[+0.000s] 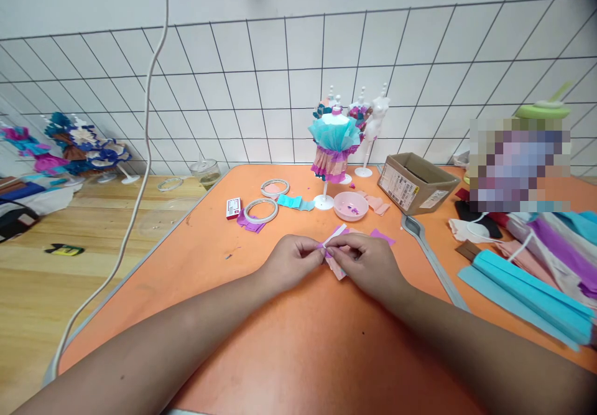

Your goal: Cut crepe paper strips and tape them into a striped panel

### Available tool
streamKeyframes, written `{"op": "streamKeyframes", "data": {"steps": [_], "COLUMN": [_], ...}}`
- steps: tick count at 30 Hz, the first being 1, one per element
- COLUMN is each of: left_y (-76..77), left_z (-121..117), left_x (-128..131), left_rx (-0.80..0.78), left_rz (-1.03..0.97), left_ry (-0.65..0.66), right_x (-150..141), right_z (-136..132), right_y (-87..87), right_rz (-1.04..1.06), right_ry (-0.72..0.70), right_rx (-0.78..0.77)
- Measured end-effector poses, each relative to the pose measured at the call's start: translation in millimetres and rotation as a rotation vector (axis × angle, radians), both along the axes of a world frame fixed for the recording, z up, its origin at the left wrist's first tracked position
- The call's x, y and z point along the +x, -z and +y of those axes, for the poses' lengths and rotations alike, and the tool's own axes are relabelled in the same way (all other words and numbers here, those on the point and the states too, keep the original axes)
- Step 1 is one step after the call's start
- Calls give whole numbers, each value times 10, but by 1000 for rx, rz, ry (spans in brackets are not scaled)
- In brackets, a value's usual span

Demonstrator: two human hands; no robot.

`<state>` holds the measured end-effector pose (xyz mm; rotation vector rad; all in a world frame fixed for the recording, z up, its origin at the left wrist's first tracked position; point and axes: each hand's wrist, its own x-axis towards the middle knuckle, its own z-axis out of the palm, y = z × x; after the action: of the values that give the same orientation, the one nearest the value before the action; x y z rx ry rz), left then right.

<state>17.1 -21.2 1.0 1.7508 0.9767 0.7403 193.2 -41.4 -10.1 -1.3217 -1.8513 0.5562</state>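
Both my hands meet over the middle of the orange table (209, 278). My left hand (291, 261) and my right hand (364, 262) pinch a small folded piece of purple and pink crepe paper (334, 248) between their fingertips, with a white strip sticking up from it. A purple paper scrap (382, 236) lies just behind my right hand. Further back stands a small mannequin (332, 147) dressed in teal, purple and pink crepe paper.
Two tape rolls (261, 210), a pink bowl (351, 206), teal scraps and a small red box lie behind my hands. A cardboard box (415, 181) and white mannequins stand at the back right. Folded teal and purple crepe paper (522, 290) lies at the right. A white cable hangs left.
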Motion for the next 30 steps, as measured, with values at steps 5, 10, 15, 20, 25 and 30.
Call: {"op": "streamKeyframes", "data": {"steps": [5, 10, 15, 20, 25, 30], "left_y": [-5, 11, 33, 28, 8, -22], "left_z": [-2, 2, 16, 18, 16, 14], "left_x": [1, -1, -17, -12, -10, -14], "left_rx": [-63, -105, -88, -42, -6, 25], "left_rz": [-83, -157, -119, -58, 22, 96], "left_ry": [57, 61, 65, 108, 44, -10], "right_x": [4, 12, 31, 37, 37, 28], "right_z": [14, -2, -21, -28, -20, -40], "right_y": [-19, -9, -6, -29, -21, -45], "right_rz": [36, -1, -52, -68, -89, -119], "right_ry": [-8, -33, -58, -71, -69, -4], "right_rx": [-20, 58, 122, 113, 93, 171]}}
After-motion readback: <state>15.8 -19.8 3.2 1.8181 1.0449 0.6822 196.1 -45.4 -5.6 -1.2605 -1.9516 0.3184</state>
